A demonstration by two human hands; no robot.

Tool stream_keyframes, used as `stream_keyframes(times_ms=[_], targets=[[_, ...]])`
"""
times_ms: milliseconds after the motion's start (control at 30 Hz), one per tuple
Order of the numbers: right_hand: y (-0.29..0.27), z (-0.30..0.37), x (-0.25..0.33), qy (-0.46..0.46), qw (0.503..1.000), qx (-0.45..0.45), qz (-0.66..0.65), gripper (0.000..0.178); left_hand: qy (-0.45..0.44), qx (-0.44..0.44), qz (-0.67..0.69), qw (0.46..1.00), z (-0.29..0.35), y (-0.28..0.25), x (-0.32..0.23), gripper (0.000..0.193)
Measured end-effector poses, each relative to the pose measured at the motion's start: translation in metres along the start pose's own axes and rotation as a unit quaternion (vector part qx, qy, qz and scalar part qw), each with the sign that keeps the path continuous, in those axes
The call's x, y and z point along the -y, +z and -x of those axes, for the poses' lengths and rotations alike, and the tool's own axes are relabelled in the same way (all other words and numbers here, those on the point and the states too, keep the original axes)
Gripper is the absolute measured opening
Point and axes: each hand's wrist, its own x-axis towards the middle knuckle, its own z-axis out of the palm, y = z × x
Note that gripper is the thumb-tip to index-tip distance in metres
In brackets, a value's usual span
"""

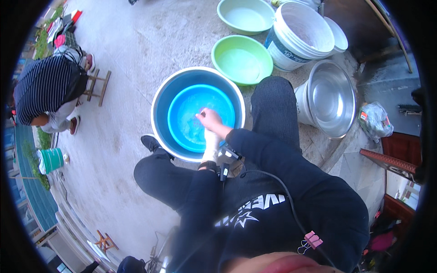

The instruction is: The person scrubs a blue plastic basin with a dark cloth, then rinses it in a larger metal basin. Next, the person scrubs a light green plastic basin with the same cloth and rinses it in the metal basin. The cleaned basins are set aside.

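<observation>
Blue basin (174,119), round, holding cloudy water (187,132), is sitting inside a larger pale-rimmed tub (161,109) on the concrete ground (123,118), between the seated person's knees; right hand (210,119) is hanging over the right half of the blue basin, its fingers pointing left; left hand (212,140), paler in the light, is coming up from below and meeting the right, its fingers mostly hidden behind it; the hands being small and overlapping here, one cannot tell whether either grip is standing wide, narrow or holding something; a black band (208,165) is circling the left wrist; two light green basins (241,59) are standing beyond the tub, the nearer one just beside its rim; white buckets (291,50) are standing to their right; a shiny metal bowl (332,100) is tilting near the right knee; a knotted plastic bag (376,120) is lying beyond it; a pink binder clip (312,240) is hanging at a dark cable (291,200) across the sweatshirt; at far left, a co-worker in a striped top (48,86) is bending near a wooden stool (96,86); a green bucket (51,160) is standing nearer.
</observation>
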Motion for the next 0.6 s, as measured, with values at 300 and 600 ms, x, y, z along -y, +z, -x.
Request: stream_keyframes(times_ms=[300,600], targets=[[-0.024,0.011,-0.004,-0.073,0.995,-0.019,-0.065,0.042,0.007,-0.224,-0.374,0.9,0.057,0.175,-0.034,0.048],[-0.095,-0.006,0.033,-0.157,0.864,0.14,-0.457,0.03,0.188,-0.136,-0.134,0.964,0.069,0.242,-0.067,0.05]])
